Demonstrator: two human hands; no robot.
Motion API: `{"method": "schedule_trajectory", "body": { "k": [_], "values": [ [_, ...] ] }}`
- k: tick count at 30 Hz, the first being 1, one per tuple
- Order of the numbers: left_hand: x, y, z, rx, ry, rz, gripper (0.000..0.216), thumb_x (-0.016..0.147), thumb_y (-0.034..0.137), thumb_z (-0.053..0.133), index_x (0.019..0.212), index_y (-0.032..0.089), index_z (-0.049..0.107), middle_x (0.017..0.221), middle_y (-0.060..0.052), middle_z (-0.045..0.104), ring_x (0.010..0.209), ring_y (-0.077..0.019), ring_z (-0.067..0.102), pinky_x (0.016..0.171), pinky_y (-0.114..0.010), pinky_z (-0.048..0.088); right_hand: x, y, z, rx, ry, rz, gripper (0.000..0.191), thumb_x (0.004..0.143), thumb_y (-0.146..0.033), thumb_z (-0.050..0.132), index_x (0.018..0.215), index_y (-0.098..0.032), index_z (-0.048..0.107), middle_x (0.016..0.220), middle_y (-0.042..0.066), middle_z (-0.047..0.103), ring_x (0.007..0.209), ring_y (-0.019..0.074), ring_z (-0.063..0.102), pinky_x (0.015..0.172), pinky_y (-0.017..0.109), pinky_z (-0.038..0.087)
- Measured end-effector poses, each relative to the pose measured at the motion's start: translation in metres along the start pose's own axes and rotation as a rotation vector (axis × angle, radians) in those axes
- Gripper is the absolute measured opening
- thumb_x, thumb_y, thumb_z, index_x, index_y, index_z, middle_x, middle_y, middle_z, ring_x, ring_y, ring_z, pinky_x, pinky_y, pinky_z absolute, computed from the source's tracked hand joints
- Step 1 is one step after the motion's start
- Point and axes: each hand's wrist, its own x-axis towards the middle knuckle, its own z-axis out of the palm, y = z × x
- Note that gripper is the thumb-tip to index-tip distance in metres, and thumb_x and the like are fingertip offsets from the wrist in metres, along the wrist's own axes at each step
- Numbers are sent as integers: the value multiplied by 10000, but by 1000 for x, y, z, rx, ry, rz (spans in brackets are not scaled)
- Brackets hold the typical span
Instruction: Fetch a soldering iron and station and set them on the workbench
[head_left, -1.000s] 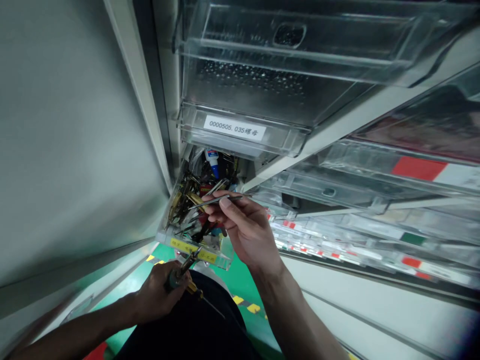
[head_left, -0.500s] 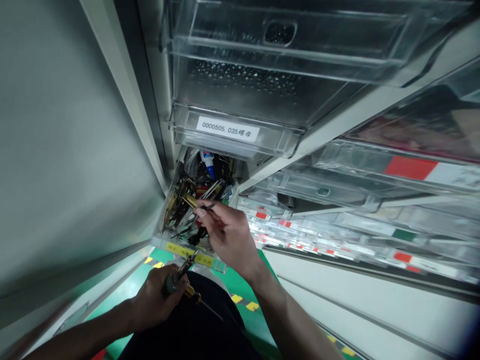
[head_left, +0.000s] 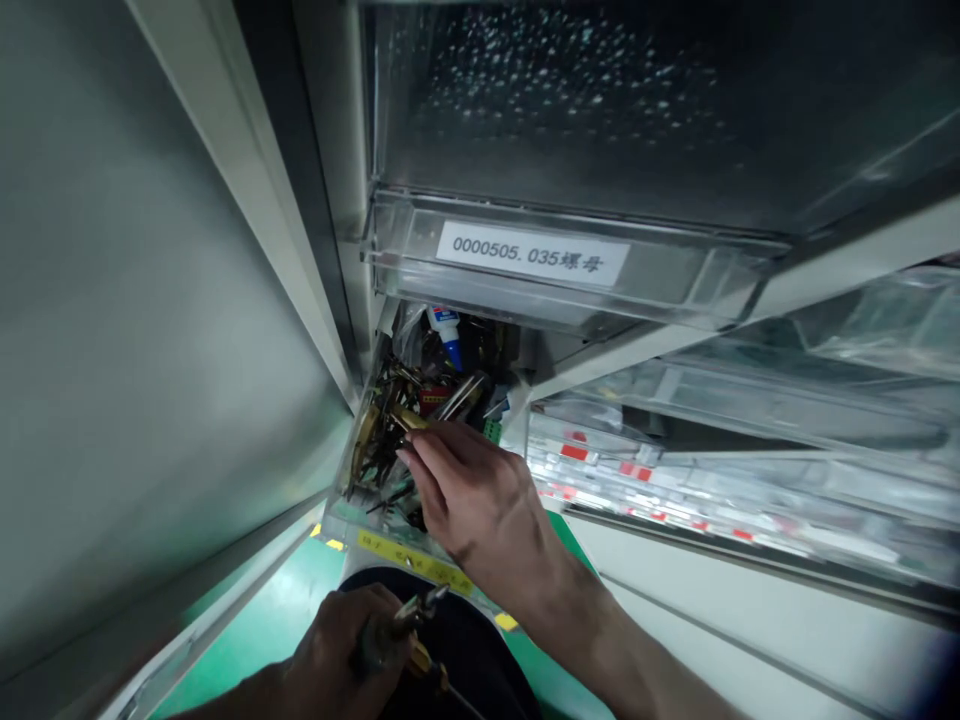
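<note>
My right hand [head_left: 480, 495] reaches into a clear drawer [head_left: 352, 515] full of jumbled small tools and parts. Its thumb and fingers are pinched together around something small and dark that I cannot make out. Just beyond the fingertips lies a brass-coloured strip [head_left: 409, 416]; whether they touch it is unclear. Lower down, my left hand [head_left: 337, 640] is closed around a dark-handled tool [head_left: 379, 640] with a metal tip, together with a yellow-handled screwdriver [head_left: 421, 658] whose thin shaft points down to the right. A white glue bottle with a blue cap [head_left: 448, 335] lies at the drawer's back.
Directly above is another clear drawer with a white label [head_left: 532, 253], holding many small shiny nuts [head_left: 555, 70]. A grey panel [head_left: 150, 300] closes off the left. Rows of labelled clear drawers [head_left: 675, 490] run along the right. Below is green floor [head_left: 262, 600].
The view has moved closer to the labelled nut drawer, and the tool drawer sits further right. My right hand has shifted slightly within the tool drawer; the left still grips its tools.
</note>
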Motion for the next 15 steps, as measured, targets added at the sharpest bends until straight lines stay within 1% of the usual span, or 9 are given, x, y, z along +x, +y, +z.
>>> {"method": "schedule_trajectory", "body": {
  "k": [2, 4, 8, 11, 13, 15],
  "values": [
    [-1, -7, 5, -24, 50, 33, 152, 896, 293, 537, 788, 192, 570, 645, -30, 667, 520, -117, 600, 513, -200, 465, 1, 1, -1, -17, -6, -1, 161, 877, -86, 514, 743, -169, 550, 725, 28, 591, 670, 146, 536, 566, 273, 354],
    [-3, -13, 9, -60, 41, 14, 146, 897, 276, 540, 780, 192, 567, 686, -43, 693, 552, -121, 627, 534, -195, 483, 1, 2, 0, -38, -25, 6, 167, 861, -70, 525, 737, -177, 551, 729, 21, 590, 665, 145, 531, 571, 278, 352],
    [-3, -20, 10, -108, -43, -120, 104, 850, 238, 618, 761, 188, 600, 735, -55, 718, 583, -121, 650, 553, -184, 500, 1, 5, 5, -105, -9, 17, 156, 830, -64, 547, 735, -183, 576, 723, 20, 602, 684, 156, 540, 634, 293, 384],
    [-4, -23, 6, -55, -80, -223, 67, 802, 257, 667, 751, 214, 672, 760, -49, 736, 621, -153, 677, 585, -208, 535, 4, 7, 7, -154, -19, 17, 181, 806, -49, 546, 693, -185, 584, 707, 24, 616, 656, 151, 538, 632, 294, 391],
    [-4, -24, 3, 0, -91, -285, 85, 804, 274, 650, 756, 248, 715, 751, -40, 742, 623, -172, 687, 582, -221, 547, 7, 7, 8, -176, -7, 4, 188, 790, -41, 547, 678, -186, 587, 696, 25, 618, 642, 151, 532, 624, 293, 392],
    [-4, -25, 1, 25, -90, -317, 147, 829, 291, 608, 762, 272, 737, 746, -39, 747, 623, -183, 692, 572, -227, 549, 9, 7, 8, -196, 16, -5, 189, 778, -36, 546, 672, -186, 587, 680, 27, 611, 633, 156, 524, 610, 295, 386]
  ]
}}
